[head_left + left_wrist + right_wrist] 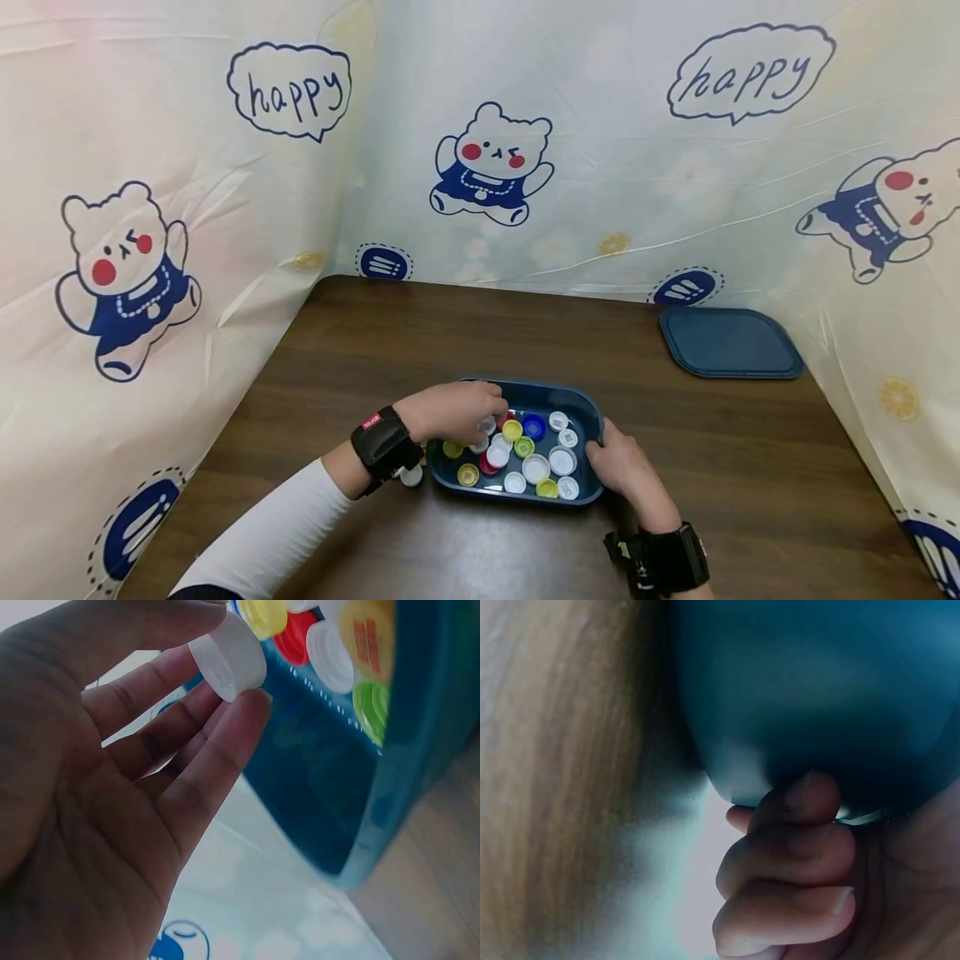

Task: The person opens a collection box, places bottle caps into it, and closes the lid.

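Note:
Several bottle caps in white, yellow, green, red and blue lie in a dark blue tray [517,502] on the table. From its left side my left hand [453,411] reaches over the tray. The left wrist view shows that hand pinching a white bottle cap [231,658] between thumb and fingers, above the tray floor. My right hand [628,467] grips the tray's right end, thumb at the rim. In the right wrist view the fingers [787,862] curl against the outer wall.
A white cap [411,476] lies on the brown table [360,333] just left of the tray, partly hidden by the left wrist. At the back right lies a flat dark blue lid [731,343]. Patterned cloth [585,150] hangs around the table's back and sides.

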Motion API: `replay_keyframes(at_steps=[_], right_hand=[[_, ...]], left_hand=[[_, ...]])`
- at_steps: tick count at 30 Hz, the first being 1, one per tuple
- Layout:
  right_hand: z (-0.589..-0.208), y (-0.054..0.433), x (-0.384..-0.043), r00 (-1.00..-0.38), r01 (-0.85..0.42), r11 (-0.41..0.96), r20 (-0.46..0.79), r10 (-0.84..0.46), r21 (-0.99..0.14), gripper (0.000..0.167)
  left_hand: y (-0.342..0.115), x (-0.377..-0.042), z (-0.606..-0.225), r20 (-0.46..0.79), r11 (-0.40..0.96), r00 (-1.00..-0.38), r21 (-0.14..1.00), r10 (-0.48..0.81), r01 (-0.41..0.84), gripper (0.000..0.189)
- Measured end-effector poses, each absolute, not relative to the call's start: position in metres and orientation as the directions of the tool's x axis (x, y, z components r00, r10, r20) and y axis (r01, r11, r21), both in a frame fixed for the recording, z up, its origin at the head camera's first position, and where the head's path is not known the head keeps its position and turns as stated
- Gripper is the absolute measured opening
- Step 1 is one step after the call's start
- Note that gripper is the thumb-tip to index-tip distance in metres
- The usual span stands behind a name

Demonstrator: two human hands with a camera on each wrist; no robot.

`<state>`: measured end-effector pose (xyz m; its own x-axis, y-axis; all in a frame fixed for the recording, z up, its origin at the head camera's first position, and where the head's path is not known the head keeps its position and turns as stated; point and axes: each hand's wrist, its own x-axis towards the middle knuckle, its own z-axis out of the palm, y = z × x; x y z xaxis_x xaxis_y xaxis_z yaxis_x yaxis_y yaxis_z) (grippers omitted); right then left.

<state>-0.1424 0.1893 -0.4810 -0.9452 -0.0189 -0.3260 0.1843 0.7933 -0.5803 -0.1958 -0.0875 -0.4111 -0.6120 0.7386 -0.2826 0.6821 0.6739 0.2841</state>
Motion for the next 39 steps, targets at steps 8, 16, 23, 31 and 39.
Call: replay_keyframes(at_steps=[8,16,23,31,39], right_hand=[[-0.481,0.188,-0.143,-0.941,0.19,0.791,-0.339,-0.023,-0.581,0.052],[-0.48,0.189,-0.142,-0.941,0.185,0.788,-0.337,-0.03,-0.588,0.051],[-0.481,0.189,-0.141,-0.943,0.183,0.786,-0.333,-0.031,-0.591,0.051],[-0.482,0.189,-0.142,-0.942,0.184,0.788,-0.335,-0.03,-0.587,0.05],[-0.478,0.189,-0.141,-0.937,0.198,0.788,-0.349,-0.022,-0.583,0.052]], left_hand=[[-0.08,-0.195,-0.417,-0.297,0.656,-0.586,0.276,0.754,0.703,0.026],[-0.08,-0.197,-0.422,-0.312,0.664,-0.589,0.277,0.746,0.694,0.028],[-0.081,-0.198,-0.423,-0.31,0.662,-0.587,0.282,0.748,0.695,0.028],[-0.091,-0.196,-0.41,-0.28,0.685,-0.625,0.265,0.728,0.679,0.041],[-0.12,-0.196,-0.39,-0.193,0.725,-0.704,0.289,0.683,0.624,0.042]])
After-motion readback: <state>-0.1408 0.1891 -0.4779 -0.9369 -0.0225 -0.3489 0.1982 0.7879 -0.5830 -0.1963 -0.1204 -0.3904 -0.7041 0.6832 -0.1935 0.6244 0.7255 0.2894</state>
